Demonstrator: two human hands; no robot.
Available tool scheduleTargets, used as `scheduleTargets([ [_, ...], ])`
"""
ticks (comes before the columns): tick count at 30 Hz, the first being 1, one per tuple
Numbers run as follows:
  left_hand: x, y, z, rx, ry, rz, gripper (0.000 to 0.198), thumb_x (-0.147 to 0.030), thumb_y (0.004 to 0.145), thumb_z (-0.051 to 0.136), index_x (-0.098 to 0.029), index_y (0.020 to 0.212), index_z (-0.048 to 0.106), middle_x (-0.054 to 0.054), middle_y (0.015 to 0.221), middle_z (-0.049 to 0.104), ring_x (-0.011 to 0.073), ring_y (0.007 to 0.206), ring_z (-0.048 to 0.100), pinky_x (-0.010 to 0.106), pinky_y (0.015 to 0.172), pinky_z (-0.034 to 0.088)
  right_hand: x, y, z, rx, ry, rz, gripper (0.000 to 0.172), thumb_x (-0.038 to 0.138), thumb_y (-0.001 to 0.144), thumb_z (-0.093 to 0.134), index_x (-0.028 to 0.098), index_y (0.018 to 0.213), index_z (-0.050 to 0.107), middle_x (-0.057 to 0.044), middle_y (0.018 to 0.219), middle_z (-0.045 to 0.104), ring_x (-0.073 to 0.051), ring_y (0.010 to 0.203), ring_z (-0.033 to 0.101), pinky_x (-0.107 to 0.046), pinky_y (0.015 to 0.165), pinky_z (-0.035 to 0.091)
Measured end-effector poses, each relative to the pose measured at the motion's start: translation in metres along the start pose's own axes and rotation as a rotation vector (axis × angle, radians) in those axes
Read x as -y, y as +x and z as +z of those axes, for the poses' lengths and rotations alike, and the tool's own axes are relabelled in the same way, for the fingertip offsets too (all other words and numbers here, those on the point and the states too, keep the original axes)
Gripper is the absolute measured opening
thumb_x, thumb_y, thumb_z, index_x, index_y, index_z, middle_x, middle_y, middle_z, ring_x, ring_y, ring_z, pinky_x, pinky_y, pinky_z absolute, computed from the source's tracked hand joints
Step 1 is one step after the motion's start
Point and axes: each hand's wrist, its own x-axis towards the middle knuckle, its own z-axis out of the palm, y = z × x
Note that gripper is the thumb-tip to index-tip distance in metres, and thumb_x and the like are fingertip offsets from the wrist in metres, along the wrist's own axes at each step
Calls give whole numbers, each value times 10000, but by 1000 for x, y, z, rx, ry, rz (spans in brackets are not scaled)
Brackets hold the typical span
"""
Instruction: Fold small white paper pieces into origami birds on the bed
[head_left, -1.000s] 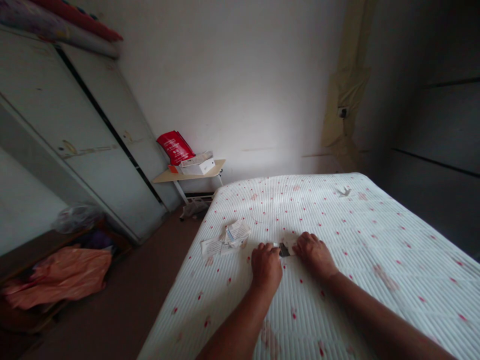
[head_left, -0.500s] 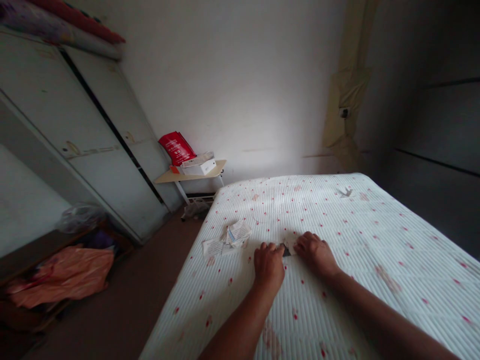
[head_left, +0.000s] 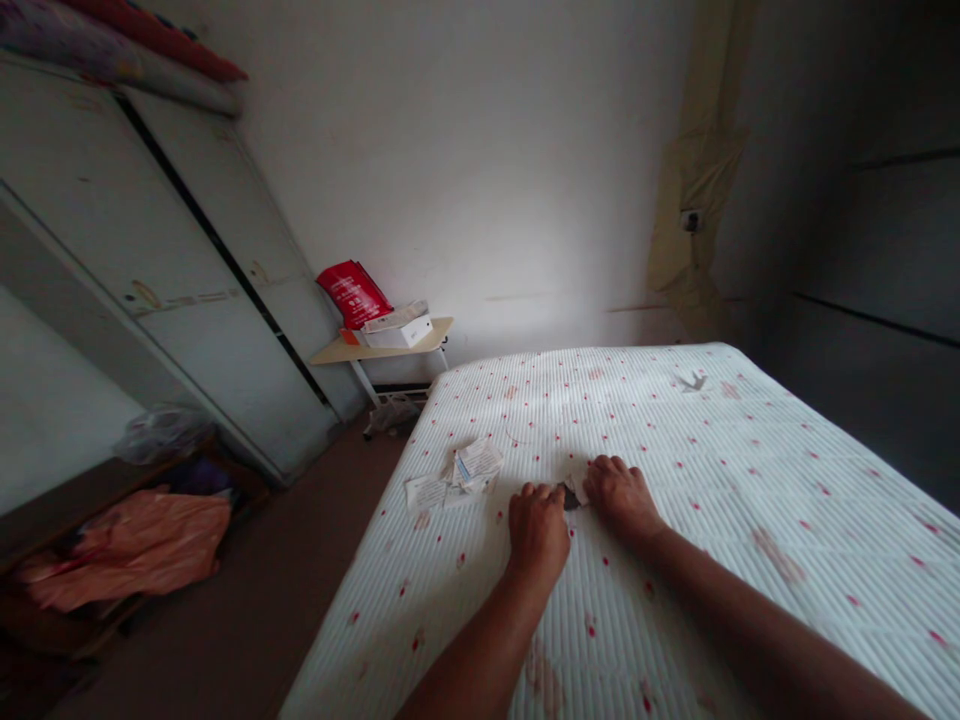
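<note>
The left hand [head_left: 538,527] lies palm down, its fingers curled together at the left end of a small paper piece [head_left: 571,497]; the right hand [head_left: 621,498] has its bent fingers over the right end. Both hands meet the piece, but the fingertips and thumbs are hidden, so I cannot tell whether either grip is clamped on it or only pressing it down. The piece lies on the mattress [head_left: 675,620], between the 2 hands, with a dark patch and some pale paper showing in the narrow gap.

Just left of and beyond the left hand is a loose group of printed paper scraps [head_left: 476,466] — some overlapping, set at different angles — near the left edge of the mattress. The mattress cover is white and ribbed, dotted with small red marks. Well apart, toward the far right corner, sits 1 small pointed white thing [head_left: 694,382], too small to identify.

Past the far left corner, a pale tabletop [head_left: 442,331] carries a red bag [head_left: 354,292] leaning behind a white box [head_left: 409,332]. Left of that stands a grey cabinet [head_left: 187,340] with rolled bundles [head_left: 150,65] on top — and, lower down, a crumpled orange sheet [head_left: 142,550]. A wall socket [head_left: 691,220] shows at right.
</note>
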Motion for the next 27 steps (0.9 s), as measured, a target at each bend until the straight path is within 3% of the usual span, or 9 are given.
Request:
scheduleTargets([
  [13, -8, -1, -4, -8, 48, -57, 231, -143, 817, 469, -187, 991, 614, 82, 933, 600, 231, 936, 479, 366, 764, 376, 0, 2, -1, 20, -19, 40, 177, 235, 872, 444, 155, 878, 602, -91, 969, 583, -235, 929, 507, -314, 653, 348],
  [16, -6, 0, -3, -56, 95, 24, 204, -149, 839, 445, -171, 915, 633, 92, 1018, 578, 229, 951, 459, 362, 745, 375, -2, 0, 0, -19, 18, 80, 158, 257, 854, 478, 151, 890, 589, -85, 958, 584, -224, 916, 512, -301, 653, 351],
  [19, 1, 2, -5, -90, 132, 195, 207, -168, 856, 432, -159, 855, 639, 86, 1142, 539, 223, 1000, 436, 368, 778, 364, -6, -2, 2, -71, 79, 53, 132, 239, 841, 493, 161, 910, 575, -76, 1002, 576, -201, 911, 510, -286, 668, 351],
  [21, 7, 3, -8, -63, 133, 272, 220, -175, 867, 418, -163, 840, 636, 81, 1045, 579, 210, 971, 449, 365, 792, 356, -8, -2, 4, -88, 128, -3, 124, 223, 847, 481, 180, 908, 581, -73, 1095, 558, -191, 945, 501, -281, 692, 352],
  [24, 15, 1, -13, 0, 103, 302, 231, -175, 875, 399, -179, 944, 619, 68, 884, 607, 198, 900, 477, 357, 798, 351, -10, 0, 4, -83, 196, -48, 164, 213, 867, 442, 198, 902, 602, -64, 1157, 552, -190, 999, 486, -286, 729, 351],
  [27, 20, -4, -18, 34, 66, 330, 274, -158, 871, 389, -206, 1062, 579, 66, 948, 608, 194, 929, 482, 354, 827, 340, -10, 1, 2, -54, 245, -18, 196, 200, 869, 420, 199, 894, 615, -61, 1115, 583, -188, 994, 495, -287, 737, 354],
])
